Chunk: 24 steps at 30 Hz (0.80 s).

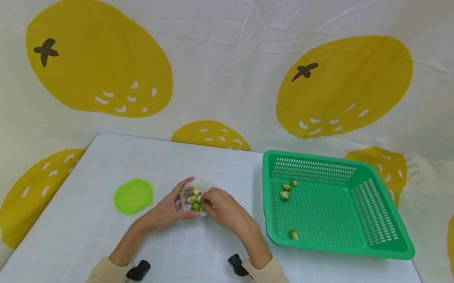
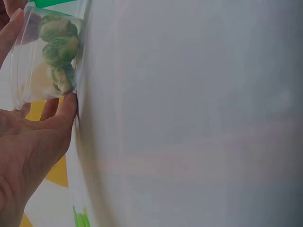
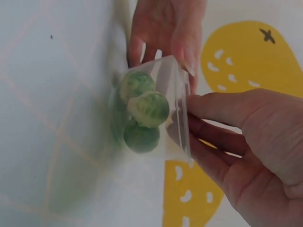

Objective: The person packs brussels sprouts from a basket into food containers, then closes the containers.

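At the centre of the head view, relayed to me, the left hand point(image 1: 166, 211) clamps the wall of the clear cup point(image 1: 203, 185) holding sprouts point(image 1: 192, 199), while the right hand point(image 1: 224, 209) has bent fingers inside the rim; whether these pinch anything I cannot tell. I judge the step to be filling from the basket point(image 1: 325, 246) at right; next calls for withdrawing those fingertips without tipping the cup.
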Each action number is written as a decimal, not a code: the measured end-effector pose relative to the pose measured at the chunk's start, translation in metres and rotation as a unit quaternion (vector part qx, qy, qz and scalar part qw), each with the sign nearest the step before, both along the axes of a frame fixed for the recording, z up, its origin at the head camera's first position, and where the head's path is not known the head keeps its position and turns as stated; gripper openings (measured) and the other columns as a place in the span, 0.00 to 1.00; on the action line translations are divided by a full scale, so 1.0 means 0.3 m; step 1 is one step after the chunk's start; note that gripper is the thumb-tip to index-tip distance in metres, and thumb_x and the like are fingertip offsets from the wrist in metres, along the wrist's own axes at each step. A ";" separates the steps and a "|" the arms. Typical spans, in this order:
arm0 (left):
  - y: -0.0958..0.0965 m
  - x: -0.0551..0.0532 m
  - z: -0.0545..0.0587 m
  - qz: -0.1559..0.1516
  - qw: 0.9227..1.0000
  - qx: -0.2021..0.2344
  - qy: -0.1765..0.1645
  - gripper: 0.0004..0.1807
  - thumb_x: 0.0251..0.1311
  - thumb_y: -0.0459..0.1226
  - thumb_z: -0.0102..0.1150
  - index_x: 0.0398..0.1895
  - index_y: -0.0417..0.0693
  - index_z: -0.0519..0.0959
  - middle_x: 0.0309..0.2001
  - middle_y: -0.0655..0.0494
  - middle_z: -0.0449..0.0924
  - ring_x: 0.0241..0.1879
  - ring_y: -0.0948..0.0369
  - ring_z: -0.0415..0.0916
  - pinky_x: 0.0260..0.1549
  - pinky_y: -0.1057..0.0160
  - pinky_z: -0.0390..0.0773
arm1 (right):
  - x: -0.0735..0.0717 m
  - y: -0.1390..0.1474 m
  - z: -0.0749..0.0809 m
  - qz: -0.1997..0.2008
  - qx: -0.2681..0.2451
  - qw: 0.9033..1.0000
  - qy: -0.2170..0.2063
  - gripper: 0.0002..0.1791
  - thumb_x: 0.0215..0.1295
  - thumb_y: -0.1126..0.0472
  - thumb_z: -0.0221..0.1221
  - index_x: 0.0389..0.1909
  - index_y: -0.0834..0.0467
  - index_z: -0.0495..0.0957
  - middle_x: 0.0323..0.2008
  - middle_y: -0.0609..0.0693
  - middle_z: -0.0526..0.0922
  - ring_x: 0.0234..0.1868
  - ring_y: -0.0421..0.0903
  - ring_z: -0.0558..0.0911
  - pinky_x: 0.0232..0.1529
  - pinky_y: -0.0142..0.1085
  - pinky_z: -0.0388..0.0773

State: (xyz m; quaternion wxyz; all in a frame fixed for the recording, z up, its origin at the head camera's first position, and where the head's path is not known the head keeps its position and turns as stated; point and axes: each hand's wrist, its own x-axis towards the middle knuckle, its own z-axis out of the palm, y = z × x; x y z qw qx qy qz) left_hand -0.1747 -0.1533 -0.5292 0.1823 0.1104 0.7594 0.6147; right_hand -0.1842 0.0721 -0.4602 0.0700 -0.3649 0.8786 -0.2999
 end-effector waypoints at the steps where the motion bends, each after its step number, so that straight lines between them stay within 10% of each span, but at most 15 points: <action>1: 0.001 0.000 0.000 0.000 1.000 0.001 -0.001 0.57 0.58 0.45 0.77 0.83 0.70 0.47 0.78 0.50 0.52 0.75 0.52 0.56 0.73 0.46 0.61 | 0.001 0.004 0.000 -0.002 -0.001 1.000 0.006 0.05 0.70 0.70 0.63 0.43 0.65 0.85 0.38 0.52 0.83 0.40 0.46 0.80 0.45 0.35 0.81; 24: 0.007 0.002 0.008 0.008 1.000 -0.019 -0.005 0.58 0.58 0.45 0.77 0.83 0.69 0.46 0.78 0.49 0.52 0.78 0.48 0.50 0.74 0.43 0.57 | 0.026 0.125 0.046 -0.022 -0.027 0.991 0.130 0.08 0.70 0.70 0.63 0.47 0.63 0.84 0.45 0.53 0.85 0.49 0.50 0.83 0.51 0.42 0.83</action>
